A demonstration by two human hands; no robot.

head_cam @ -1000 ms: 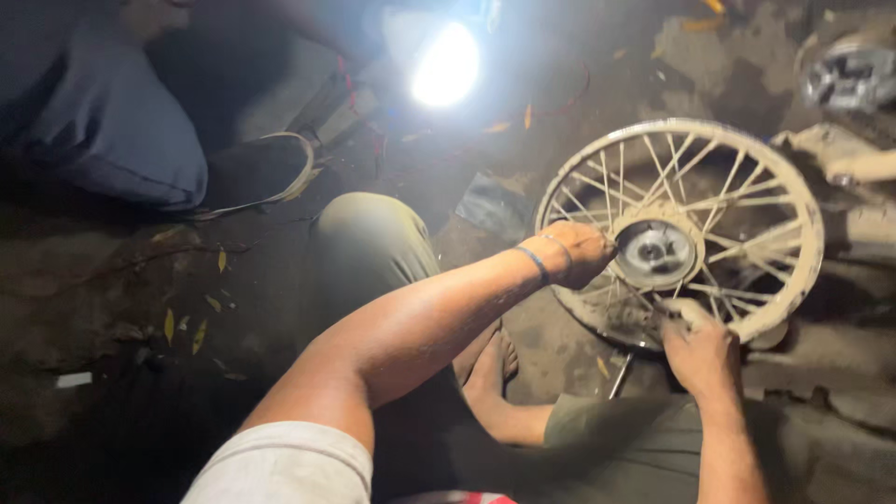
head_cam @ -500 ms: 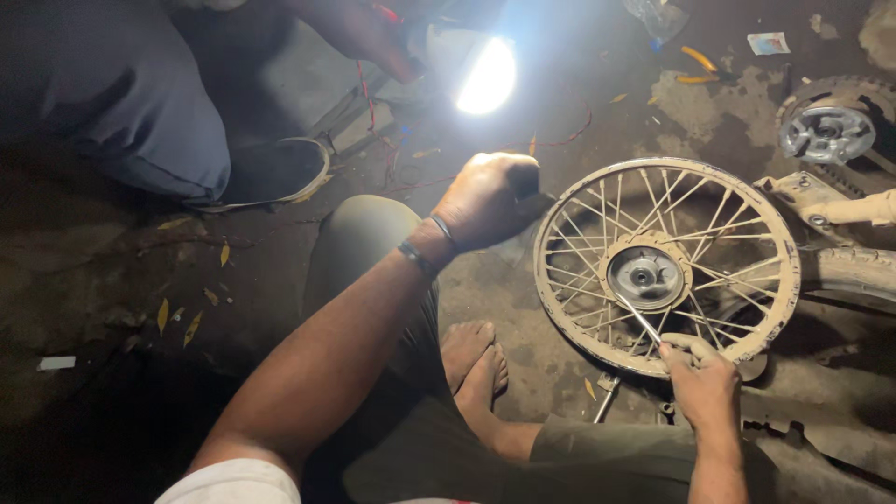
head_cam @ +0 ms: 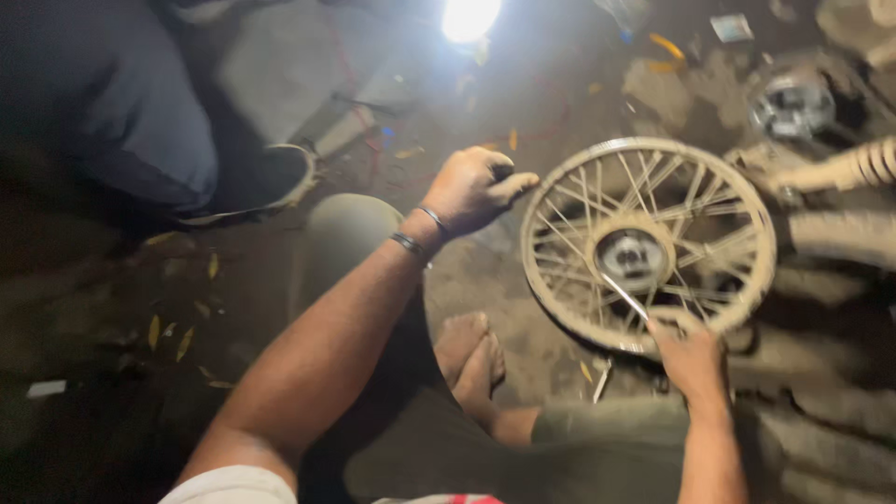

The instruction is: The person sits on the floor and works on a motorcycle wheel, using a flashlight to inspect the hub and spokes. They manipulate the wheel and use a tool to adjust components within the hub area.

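A pale, dusty spoked metal wheel point(head_cam: 649, 245) lies flat on the dirt floor point(head_cam: 523, 289) — the right hand point(head_cam: 689, 359) grips its near rim with curled fingers, while the left hand point(head_cam: 473, 189), loosely curled and holding nothing, hovers just beside its left edge.

1. The spoked wheel point(head_cam: 648, 247), gripped at its near rim by the fingers of the right hand point(head_cam: 693, 355), is seen as dull, dusty metal.
2. A glossier metal hub point(head_cam: 630, 256) is seen beyond those fingers.
3. Thin metal bangles point(head_cam: 420, 233) are worn behind the left hand point(head_cam: 471, 189).
4. The ground point(head_cam: 504, 280) below the left fingers is seen as rough, matt and gritty.
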